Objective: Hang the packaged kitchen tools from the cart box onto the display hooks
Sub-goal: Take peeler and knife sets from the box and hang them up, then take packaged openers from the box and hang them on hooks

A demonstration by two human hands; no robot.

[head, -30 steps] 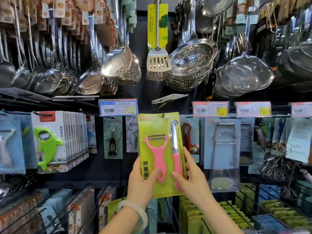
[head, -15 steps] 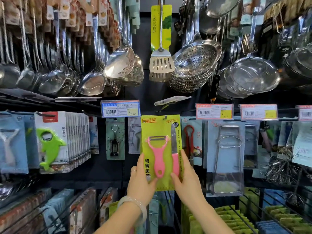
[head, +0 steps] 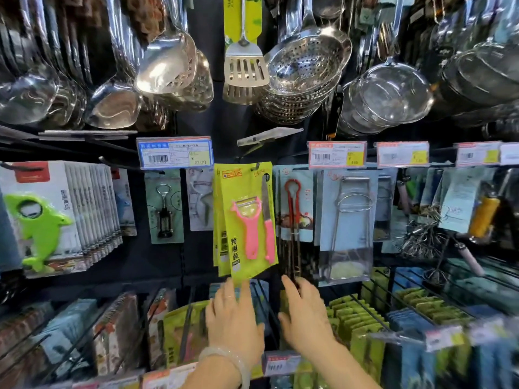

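Now the yellow-green peeler package [head: 247, 220] hangs on its display hook [head: 256, 166], at the front of like packs, below the slotted spatula [head: 245, 69] and between the corkscrew card [head: 164, 206] and the red-handled tool card [head: 294, 204]. Half a second ago both hands held its lower edge; both have since let go and dropped below it. Left hand [head: 234, 321]: fingers straight and relaxed, holding nothing, fingertips just under the pack's bottom edge; contact cannot be determined. Right hand [head: 304, 315]: fingers loosely extended, holding nothing, apart from the pack. A pale bangle [head: 230, 360] sits on the left wrist. The pack carries a pink peeler and a pink-handled knife, with Chinese characters down its lower left; the top logo is illegible. The blue price tag [head: 174, 153] at upper left shows a barcode and appears to read 10.00; the red price tag [head: 337, 154] at right is blurred.
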